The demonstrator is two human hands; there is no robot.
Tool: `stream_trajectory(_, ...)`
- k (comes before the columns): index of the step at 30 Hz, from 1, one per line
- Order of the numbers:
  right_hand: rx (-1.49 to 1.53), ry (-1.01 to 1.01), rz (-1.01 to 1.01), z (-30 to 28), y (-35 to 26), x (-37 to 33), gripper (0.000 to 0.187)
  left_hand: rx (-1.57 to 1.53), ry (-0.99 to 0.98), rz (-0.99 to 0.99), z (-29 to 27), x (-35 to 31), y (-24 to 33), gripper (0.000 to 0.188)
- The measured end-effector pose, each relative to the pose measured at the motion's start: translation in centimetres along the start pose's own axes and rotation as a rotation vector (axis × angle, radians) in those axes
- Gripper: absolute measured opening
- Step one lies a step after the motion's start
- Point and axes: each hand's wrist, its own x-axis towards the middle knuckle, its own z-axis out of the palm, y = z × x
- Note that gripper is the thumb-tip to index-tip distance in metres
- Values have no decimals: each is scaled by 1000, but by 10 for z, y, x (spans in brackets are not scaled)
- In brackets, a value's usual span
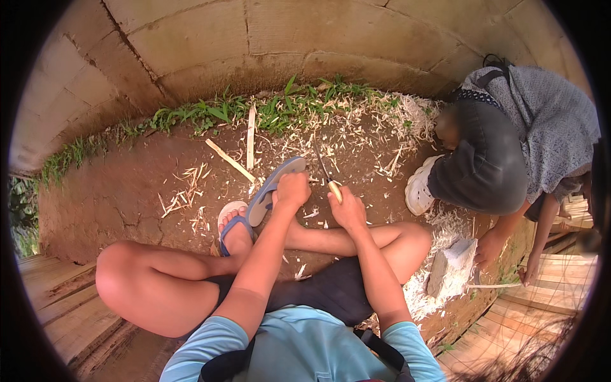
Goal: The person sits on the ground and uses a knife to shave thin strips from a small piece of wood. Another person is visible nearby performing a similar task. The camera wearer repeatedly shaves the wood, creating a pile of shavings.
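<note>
My right hand is closed around the pale wooden handle of a knife, whose narrow dark blade points up and away. Just left of it, my left hand is curled into a fist; whatever it may hold is hidden. That fist is beside a grey-blue flip-flop, tilted on edge and partly covered by my left forearm. My other foot rests on the ground in a second flip-flop with a blue strap. My legs are bent and folded in front of me.
Wood shavings litter the dirt, with two wood strips beyond my feet. A stone wall stands behind grass. At right, a crouching person works over a wooden block; split wood slats lie nearby.
</note>
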Motion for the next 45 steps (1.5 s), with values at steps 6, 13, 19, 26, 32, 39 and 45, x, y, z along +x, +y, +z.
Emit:
stream_trajectory(6,34,101,36,-7,1,5,36,-349,139,-39,8,-1,-4,23)
stream_trajectory(13,-225,-117,44,-3,-1,-13,42,-904,256,-268,18,11,-30,28)
stream_trajectory(19,190,-13,88,-17,8,-2,41,-941,116,-319,-2,12,-18,18)
stream_trajectory(26,-93,-10,55,-13,31,7,36,-689,-11,-151,25,-9,8,16)
stream_trajectory(32,-145,-141,-32,-11,8,-9,35,-327,180,-78,47,-6,-4,14)
stream_trajectory(39,27,136,-234,-34,6,-9,36,-202,184,-53,42,-1,-8,10)
stream_trajectory(45,155,228,-74,-25,0,-11,38,-155,128,-51,37,-1,-1,9)
